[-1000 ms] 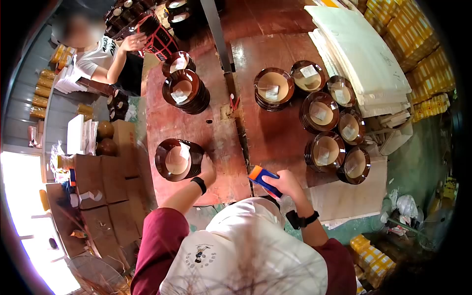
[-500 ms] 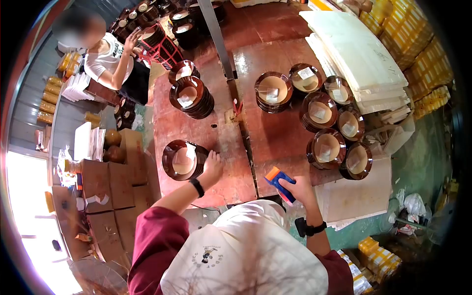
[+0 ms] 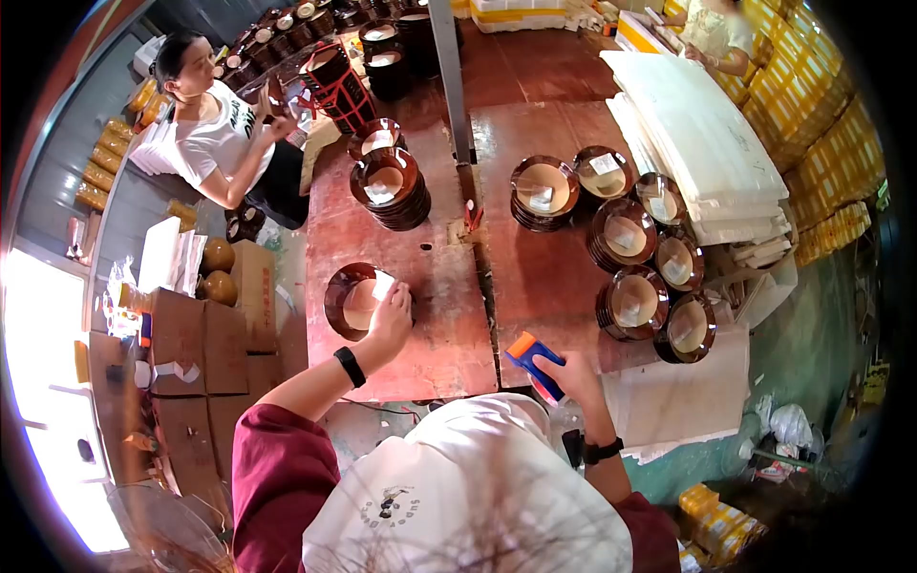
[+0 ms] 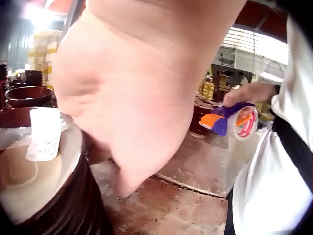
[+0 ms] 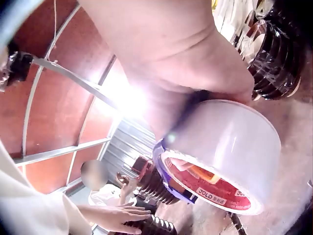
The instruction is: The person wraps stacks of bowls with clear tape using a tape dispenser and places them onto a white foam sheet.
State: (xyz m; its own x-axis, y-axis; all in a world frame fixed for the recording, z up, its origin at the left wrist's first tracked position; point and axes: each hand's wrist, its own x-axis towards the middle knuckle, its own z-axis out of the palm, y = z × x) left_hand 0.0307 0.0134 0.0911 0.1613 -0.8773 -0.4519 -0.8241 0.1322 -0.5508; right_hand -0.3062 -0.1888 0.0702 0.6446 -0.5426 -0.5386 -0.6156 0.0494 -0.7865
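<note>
On the near left of the red table stands a stack of brown bowls, a white label lying over its top bowl. My left hand is at the stack's right rim, fingers over the label's edge; whether they pinch anything is hidden. In the left wrist view the hand hides the stack's far side. My right hand grips a blue and orange tape dispenser above the table's front edge. Its clear roll fills much of the right wrist view.
Wrapped bowl stacks stand in a group on the right, two more stacks at the back left. White foam sheets lie at the back right. A metal post rises mid-table. One person stands at the left, another at the far right.
My left hand has moved from beside the stack onto its right rim by the label. The right hand still holds the dispenser. The head view has shifted, showing a second person at the far right.
</note>
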